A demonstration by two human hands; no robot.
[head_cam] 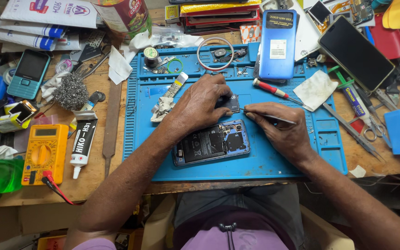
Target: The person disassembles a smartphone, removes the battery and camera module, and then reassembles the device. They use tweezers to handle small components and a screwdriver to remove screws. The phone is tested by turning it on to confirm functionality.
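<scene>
An opened smartphone lies back-up on the blue work mat, its battery and circuit boards exposed. My left hand rests just above it and pinches a small dark component against the mat. My right hand grips a thin metal tool like a pen, with the tip pointing left at that component. The two hands almost touch over the mat's middle.
A red-handled screwdriver, a blue phone back cover and a white cloth lie on the mat. A yellow multimeter, a glue tube and a metal file sit at left. Tweezers and scissors lie at right.
</scene>
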